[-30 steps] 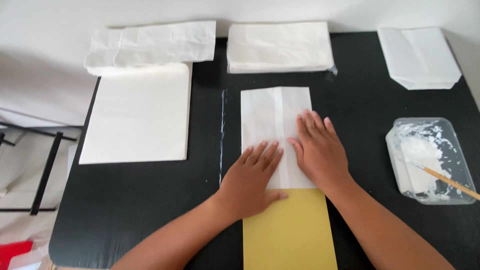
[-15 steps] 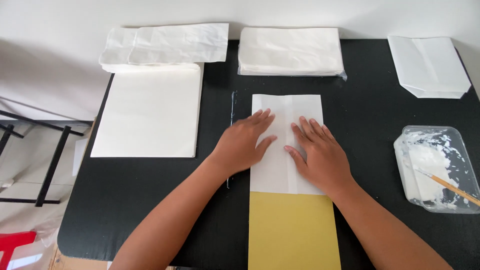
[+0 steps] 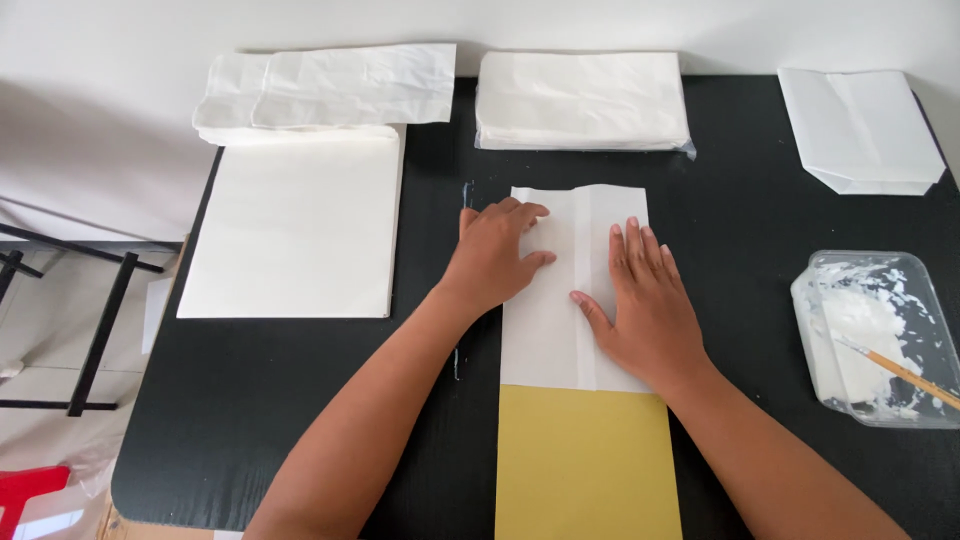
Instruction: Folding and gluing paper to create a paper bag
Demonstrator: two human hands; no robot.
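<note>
- Hands have moved up the folded white paper (image 3: 575,290) vs 0.5 s and 1 s ago; earlier both sat low near the yellow sheet (image 3: 585,465), now L hand (image 3: 495,255) is up near the top left corner, R hand (image 3: 645,300) mid-right.
- L hand: flat, fingers spread a bit, pressing on paper's left flap, holding nothing.
- R hand: flat, fingers together-ish, thumb out, palm down right of the centre seam, also gripping nothing.
- Paper lies mid-table on black table (image 3: 740,200), lower edge overlapping the yellow sheet; centre seam visible between the hands.
- Judgement: looks like smoothing/pressing along the seam, stroke going bottom to top; upper part about reached.
- Paste tub (image 3: 875,335) w/ stick (image 3: 900,370) at right, untouched, well apart from R hand.
- Flat white sheets (image 3: 295,225) at left, paper stacks (image 3: 580,100) along the back, finished-looking bag (image 3: 860,130) far right; no change there, only camera shift.
</note>
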